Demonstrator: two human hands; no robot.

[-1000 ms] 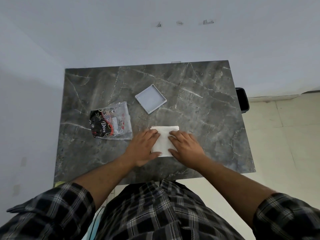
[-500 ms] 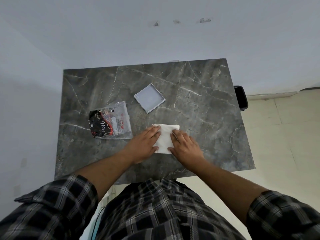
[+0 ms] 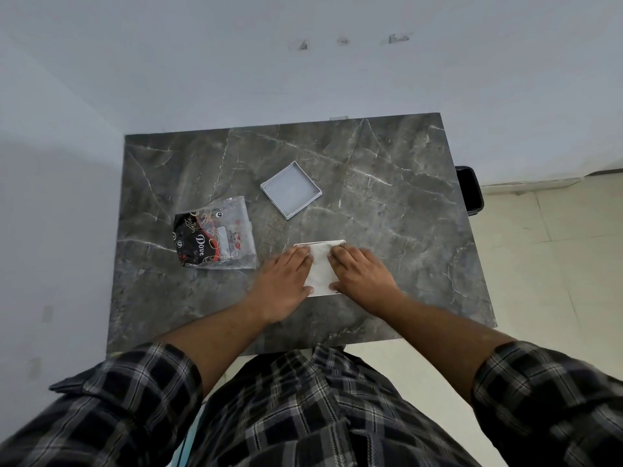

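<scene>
Both grips lie flat and unclenched on a folded white paper (image 3: 319,268). The left grip (image 3: 285,281) presses its left side and the right grip (image 3: 360,278) its right side. Fingers are straight and point away from the person, and neither curls round anything.

The paper rests on a dark marbled surface (image 3: 387,214), near the person's edge and slightly right of the middle. Only a pale strip of it shows between the two grips, along with its far edge just beyond the fingertips. That far edge runs left to right. The sheet looks close to square, so its long axis cannot be told for sure. It lies directly under and between the grips, neither nearer than the other. Any coming press or fold would likely be shared by both, working out from that middle strip.

A square grey tray (image 3: 290,189) sits further back on the surface, turned corner-on and well apart from the paper. A clear plastic packet (image 3: 215,235) with a black and red printed insert lies to the left, near the left grip but not touching it. Checked sleeves (image 3: 135,409) fill the foreground.

Compared with a second ago, both grips have crept slightly forward, so their fingertips sit closer to the paper's far edge. The paper, tray and packet have stayed where they were.
</scene>
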